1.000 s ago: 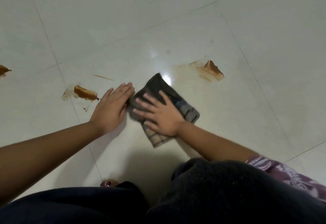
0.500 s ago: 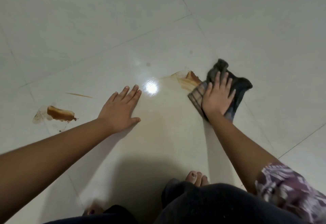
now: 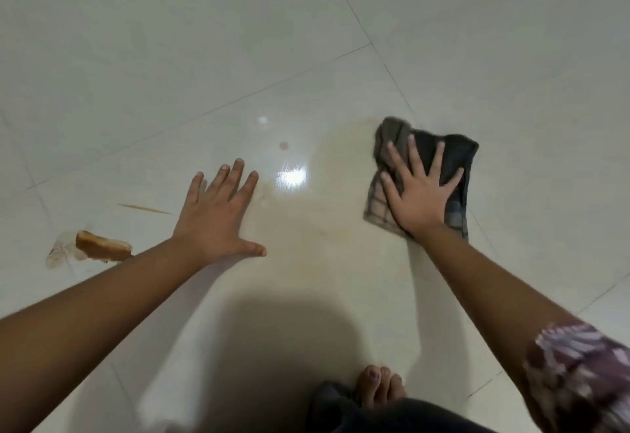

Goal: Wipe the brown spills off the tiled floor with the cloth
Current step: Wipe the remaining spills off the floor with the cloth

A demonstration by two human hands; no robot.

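My right hand (image 3: pixel 419 190) presses flat, fingers spread, on a dark checked cloth (image 3: pixel 456 156) lying on the pale tiled floor (image 3: pixel 204 57) at centre right. A faint brownish smear (image 3: pixel 337 146) spreads just left of the cloth. My left hand (image 3: pixel 218 218) rests flat on the floor at centre left, fingers straight. A thick brown spill (image 3: pixel 102 247) lies at far left, partly behind my left forearm. A thin brown streak (image 3: pixel 145 208) sits above it, and a small brown dot (image 3: pixel 283 146) lies beyond the glare spot.
My bare toes (image 3: pixel 378 388) and dark trousers (image 3: pixel 392 415) show at the bottom edge. A patterned sleeve (image 3: pixel 579 374) covers my right upper arm. Grout lines cross the glossy tiles, and a ceiling light reflects near the middle.
My right hand swept the cloth from the centre to the right and over the brown spill there, leaving only a faint smear. My left hand stayed planted on the floor.
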